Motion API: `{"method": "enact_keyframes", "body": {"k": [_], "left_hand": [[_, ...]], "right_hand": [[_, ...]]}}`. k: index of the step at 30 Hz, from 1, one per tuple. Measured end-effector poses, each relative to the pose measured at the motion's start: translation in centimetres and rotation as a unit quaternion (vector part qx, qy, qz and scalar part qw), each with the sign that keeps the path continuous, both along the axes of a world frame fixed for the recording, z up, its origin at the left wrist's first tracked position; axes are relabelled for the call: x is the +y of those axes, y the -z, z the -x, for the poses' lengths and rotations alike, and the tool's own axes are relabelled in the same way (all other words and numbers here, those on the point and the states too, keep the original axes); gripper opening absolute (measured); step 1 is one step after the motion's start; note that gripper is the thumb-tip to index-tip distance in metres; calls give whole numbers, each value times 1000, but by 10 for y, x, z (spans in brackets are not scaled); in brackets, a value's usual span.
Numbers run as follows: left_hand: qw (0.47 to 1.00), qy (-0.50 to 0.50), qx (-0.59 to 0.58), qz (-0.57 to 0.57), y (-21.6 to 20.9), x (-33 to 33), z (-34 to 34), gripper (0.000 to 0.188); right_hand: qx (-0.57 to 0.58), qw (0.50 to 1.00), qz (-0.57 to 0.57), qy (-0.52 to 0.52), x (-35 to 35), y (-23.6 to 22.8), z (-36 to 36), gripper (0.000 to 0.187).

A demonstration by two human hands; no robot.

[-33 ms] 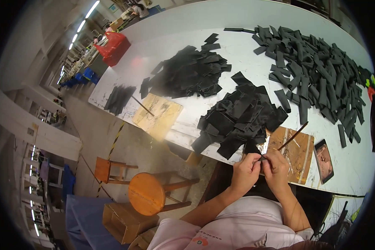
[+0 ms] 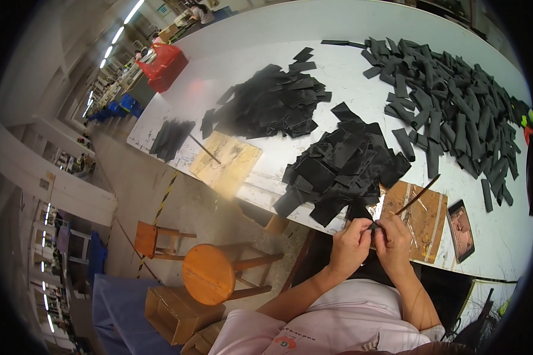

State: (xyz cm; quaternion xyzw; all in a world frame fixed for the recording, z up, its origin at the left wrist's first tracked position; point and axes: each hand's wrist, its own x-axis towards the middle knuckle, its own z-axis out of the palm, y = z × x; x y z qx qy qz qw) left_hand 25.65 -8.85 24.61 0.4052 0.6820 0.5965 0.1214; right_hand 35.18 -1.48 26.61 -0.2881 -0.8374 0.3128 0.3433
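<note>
At the table's front edge my left hand (image 2: 350,244) and my right hand (image 2: 393,239) meet, thumbs and fingertips pinched together on a small dark fabric piece (image 2: 373,225). Most of that piece is hidden by my fingers. Just beyond them a heap of flat black fabric pieces (image 2: 343,160) spreads over the white table (image 2: 361,89). Beside my right hand lies a brown board (image 2: 429,222), worn and partly taped. A thin dark stick (image 2: 417,195) slants up from it.
Rolled dark fabric pieces (image 2: 456,112) are piled at the far right. A phone (image 2: 461,231) lies right of the board. Leftward are another black heap (image 2: 266,100), a pale board (image 2: 228,163) and a red bag (image 2: 163,66). A wooden stool (image 2: 208,274) and a cardboard box (image 2: 175,313) stand below.
</note>
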Motion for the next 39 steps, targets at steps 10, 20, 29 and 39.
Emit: {"method": "enact_keyframes", "body": {"k": [10, 20, 29, 39], "left_hand": [[777, 235, -580, -68, 7, -5, 33, 29], [953, 83, -290, 41, 20, 2, 14, 20], [822, 206, -530, -14, 5, -6, 23, 29], [874, 268, -403, -46, -40, -16, 6, 45]], "right_hand": [[79, 956, 281, -12, 10, 24, -3, 4], [241, 627, 726, -149, 11, 24, -11, 13], [230, 719, 644, -119, 11, 25, -7, 21], [290, 799, 503, -156, 7, 7, -10, 24]]}}
